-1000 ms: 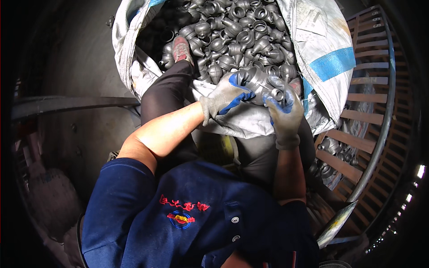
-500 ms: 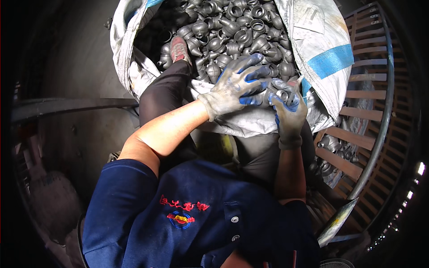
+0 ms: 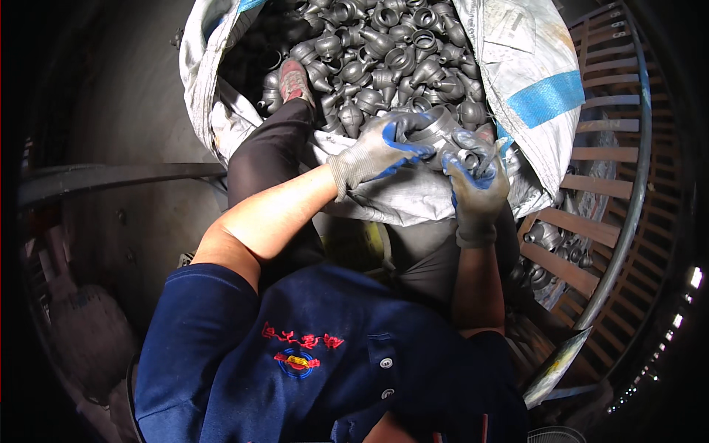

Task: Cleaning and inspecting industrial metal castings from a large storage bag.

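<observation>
A grey, hollow, bulb-shaped part [image 3: 437,133] is held over the near edge of a big white bag. My left hand [image 3: 380,148], in a pale glove with blue palm and fingertips, is closed on the part's wide left end. Around its right side, where a small ring-like opening shows, my right hand [image 3: 478,177] is closed in a matching glove. Some right fingertips are hidden behind the part. Just beyond my hands, many similar grey parts [image 3: 369,66] lie heaped inside the bag.
The white woven bag [image 3: 528,44] has a blue band and a folded-down near edge. My shoe [image 3: 294,80] rests in its opening. A slatted rack with a curved rail [image 3: 641,148] stands to the right, with more grey parts [image 3: 545,236] by it. A metal bar [image 3: 125,176] runs on the left.
My left hand has gone from spread fingers over the part to a grip on its left end. The part's wide end now shows between my hands. My right hand stays nearly in place.
</observation>
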`<state>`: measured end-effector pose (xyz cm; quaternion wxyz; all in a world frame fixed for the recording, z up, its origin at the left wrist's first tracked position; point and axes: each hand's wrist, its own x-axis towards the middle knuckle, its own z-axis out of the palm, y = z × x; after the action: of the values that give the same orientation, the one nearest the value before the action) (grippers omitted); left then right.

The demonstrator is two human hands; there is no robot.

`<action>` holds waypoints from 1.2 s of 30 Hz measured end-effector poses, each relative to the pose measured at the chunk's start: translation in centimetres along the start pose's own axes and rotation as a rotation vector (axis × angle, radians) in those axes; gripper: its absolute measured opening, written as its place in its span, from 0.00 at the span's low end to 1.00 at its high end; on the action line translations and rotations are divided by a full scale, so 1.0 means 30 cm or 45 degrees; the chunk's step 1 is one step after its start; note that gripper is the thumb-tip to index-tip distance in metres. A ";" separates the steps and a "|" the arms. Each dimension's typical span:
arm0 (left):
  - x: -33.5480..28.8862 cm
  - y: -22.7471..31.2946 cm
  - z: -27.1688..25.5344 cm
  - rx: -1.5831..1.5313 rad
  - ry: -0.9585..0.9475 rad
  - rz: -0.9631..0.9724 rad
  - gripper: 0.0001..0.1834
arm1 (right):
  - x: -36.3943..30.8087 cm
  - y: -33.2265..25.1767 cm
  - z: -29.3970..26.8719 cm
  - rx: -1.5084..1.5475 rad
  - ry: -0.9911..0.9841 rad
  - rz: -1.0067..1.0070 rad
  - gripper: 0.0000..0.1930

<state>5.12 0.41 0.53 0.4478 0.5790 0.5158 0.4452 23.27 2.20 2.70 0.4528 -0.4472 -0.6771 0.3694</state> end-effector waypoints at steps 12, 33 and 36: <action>-0.048 -0.021 -0.028 0.327 -0.010 -0.007 0.09 | -0.021 -0.047 0.067 0.034 -0.203 -0.083 0.15; -0.043 -0.018 -0.035 0.015 -0.310 -0.233 0.12 | 0.049 0.023 -0.002 -0.301 -0.614 0.306 0.27; -0.041 0.028 -0.033 -0.107 -0.285 -0.528 0.13 | 0.041 0.049 0.008 -0.422 -0.586 0.259 0.26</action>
<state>4.23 -0.82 1.49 0.6078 0.4871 0.5518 0.2979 23.21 3.81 1.64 0.1689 -0.4852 -0.7647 0.3890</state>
